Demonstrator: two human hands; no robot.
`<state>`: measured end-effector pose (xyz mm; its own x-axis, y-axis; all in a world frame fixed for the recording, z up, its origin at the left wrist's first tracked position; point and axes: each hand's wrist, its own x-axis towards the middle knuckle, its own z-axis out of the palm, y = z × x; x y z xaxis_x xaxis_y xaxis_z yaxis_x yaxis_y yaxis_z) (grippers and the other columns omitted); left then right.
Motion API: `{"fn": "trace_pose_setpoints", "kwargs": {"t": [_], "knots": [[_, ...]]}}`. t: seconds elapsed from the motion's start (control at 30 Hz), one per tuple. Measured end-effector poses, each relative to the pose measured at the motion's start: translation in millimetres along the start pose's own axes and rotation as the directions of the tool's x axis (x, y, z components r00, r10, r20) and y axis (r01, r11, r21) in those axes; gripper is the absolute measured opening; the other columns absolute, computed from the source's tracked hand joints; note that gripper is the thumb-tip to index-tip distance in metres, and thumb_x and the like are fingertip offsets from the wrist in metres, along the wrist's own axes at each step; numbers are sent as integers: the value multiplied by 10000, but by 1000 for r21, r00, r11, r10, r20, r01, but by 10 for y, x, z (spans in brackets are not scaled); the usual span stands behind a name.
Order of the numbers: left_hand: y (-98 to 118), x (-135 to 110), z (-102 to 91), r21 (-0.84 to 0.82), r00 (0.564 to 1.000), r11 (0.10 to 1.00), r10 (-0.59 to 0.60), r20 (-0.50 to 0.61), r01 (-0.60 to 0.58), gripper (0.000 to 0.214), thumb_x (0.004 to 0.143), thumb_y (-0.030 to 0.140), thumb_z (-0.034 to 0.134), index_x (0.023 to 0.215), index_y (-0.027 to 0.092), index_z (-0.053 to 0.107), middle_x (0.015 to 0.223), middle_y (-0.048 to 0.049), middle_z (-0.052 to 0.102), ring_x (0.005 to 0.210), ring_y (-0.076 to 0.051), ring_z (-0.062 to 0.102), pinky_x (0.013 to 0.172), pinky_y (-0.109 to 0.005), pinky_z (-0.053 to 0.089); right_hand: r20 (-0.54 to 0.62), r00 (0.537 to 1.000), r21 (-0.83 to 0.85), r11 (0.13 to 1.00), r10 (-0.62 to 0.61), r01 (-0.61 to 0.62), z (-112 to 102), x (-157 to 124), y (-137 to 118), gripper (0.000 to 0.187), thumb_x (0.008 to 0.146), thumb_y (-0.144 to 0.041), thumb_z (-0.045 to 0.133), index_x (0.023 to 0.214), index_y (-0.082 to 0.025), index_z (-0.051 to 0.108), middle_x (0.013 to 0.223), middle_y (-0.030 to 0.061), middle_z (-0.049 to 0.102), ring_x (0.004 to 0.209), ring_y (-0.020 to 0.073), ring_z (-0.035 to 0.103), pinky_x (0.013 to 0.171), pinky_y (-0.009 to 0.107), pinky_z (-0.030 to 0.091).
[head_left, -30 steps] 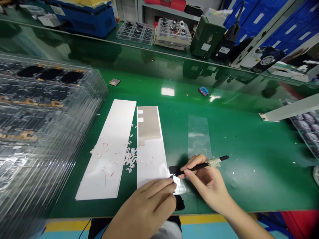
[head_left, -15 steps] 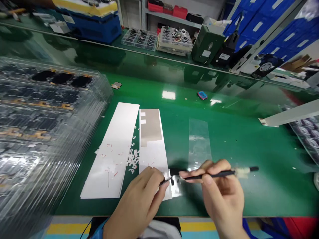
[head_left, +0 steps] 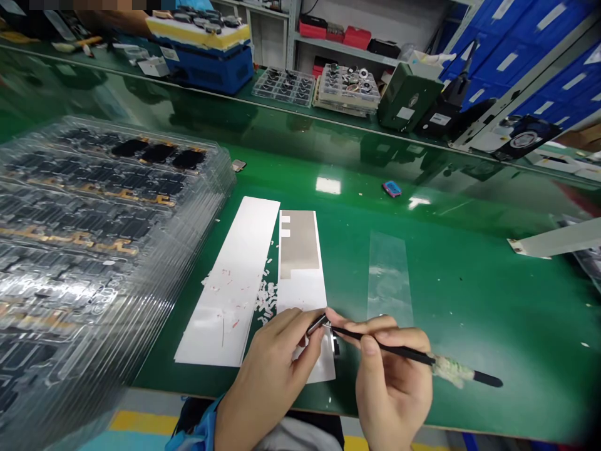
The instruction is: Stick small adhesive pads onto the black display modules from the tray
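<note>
Now that the left hand point(head_left: 267, 369) has moved in over the white backing sheet point(head_left: 303, 288), its thumb and fingers pinch a small black strip point(head_left: 317, 324), while the right hand point(head_left: 392, 382) firmly grips a black pointed tool point(head_left: 399, 349), tip at the strip's end.

Matt, probably plastic tool shaft point(head_left: 399, 351)

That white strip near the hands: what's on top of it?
A grey film lies on the white strip's far part; the left hand hides the near end, so nothing there can be seen.
</note>
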<state>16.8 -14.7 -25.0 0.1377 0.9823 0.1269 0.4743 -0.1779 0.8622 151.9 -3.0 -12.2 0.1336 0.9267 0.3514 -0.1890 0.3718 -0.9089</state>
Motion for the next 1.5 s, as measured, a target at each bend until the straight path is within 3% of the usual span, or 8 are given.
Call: {"fn": "trace_pose_setpoints", "kwargs": {"t": [0.27, 0.4, 0.63, 1.03, 1.5], "knots": [[23, 25, -7, -87, 997, 994, -74, -36, 71, 203, 907, 115, 503, 1003, 223, 646, 820, 21, 677, 674, -128, 610, 615, -241, 457, 12, 1000, 48, 999, 12, -12, 64, -37, 14, 180, 945, -50, 488, 978, -217, 544, 900, 18, 669, 895, 171, 730, 844, 413, 635], [36, 32, -32, -76, 998, 996, -57, -35, 54, 297, 958, 173, 467, 1203, 226, 625, 841, -6, 651, 716, -155, 604, 633, -266, 469, 0, 1000, 48, 999, -5, 5, 84, -57, 34, 179, 940, -46, 495, 979, -214, 544, 901, 17, 660, 915, 176, 728, 860, 413, 629], [47, 4, -61, -57, 997, 996, -68, 41, 70, 468, 1011, 213, 377, 1474, 280, 379, 958, -40, 577, 854, -193, 585, 735, -325, 494, -8, 994, -8, 994, -110, 110, 120, -107, 73, 222, 928, -9, 480, 1004, -210, 535, 927, 35, 666, 947, 196, 726, 808, 394, 645], [46, -33, -94, -124, 997, 991, -37, 72, 46, 486, 1023, 276, 344, 1508, 292, 320, 1125, -71, 572, 1047, -228, 556, 893, -392, 474, -8, 988, -67, 985, -157, 156, 137, -112, 68, 201, 922, -16, 497, 986, -204, 521, 898, 35, 673, 925, 202, 731, 765, 420, 657], [28, -29, -86, -129, 997, 991, -28, 71, 37, 493, 1028, 290, 329, 1519, 292, 298, 1102, -77, 563, 1012, -227, 548, 890, -398, 480, -10, 988, -70, 985, -157, 156, 134, -110, 66, 202, 926, -18, 495, 988, -209, 521, 901, 31, 671, 928, 189, 730, 774, 401, 660]]}}
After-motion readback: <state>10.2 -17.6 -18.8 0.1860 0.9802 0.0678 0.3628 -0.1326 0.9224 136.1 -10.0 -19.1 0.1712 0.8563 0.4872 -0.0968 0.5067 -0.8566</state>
